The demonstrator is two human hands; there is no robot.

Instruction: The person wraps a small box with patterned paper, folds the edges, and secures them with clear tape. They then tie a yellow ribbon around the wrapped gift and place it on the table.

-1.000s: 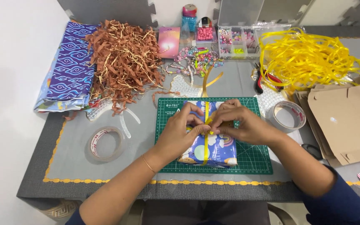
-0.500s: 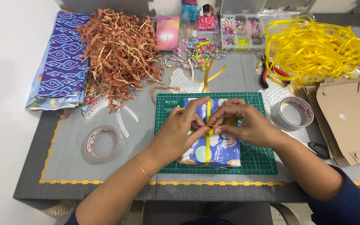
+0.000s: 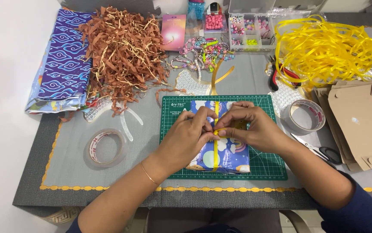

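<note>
Both hands pinch ribbon atop gift box.

Wrapped parcel: rectangular, blue patterned paper with clouds and rainbows, lying flat, lower centre of frame. Yellow ribbon: narrow, running lengthwise over the parcel's top, free end trailing toward upper centre.

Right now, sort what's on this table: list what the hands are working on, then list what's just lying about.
In hand:
left hand
right hand
yellow ribbon
wrapped box
green mat

Lying about:
tape rolls
scissors
pliers
brown shreds
bead box
cardboard
</note>
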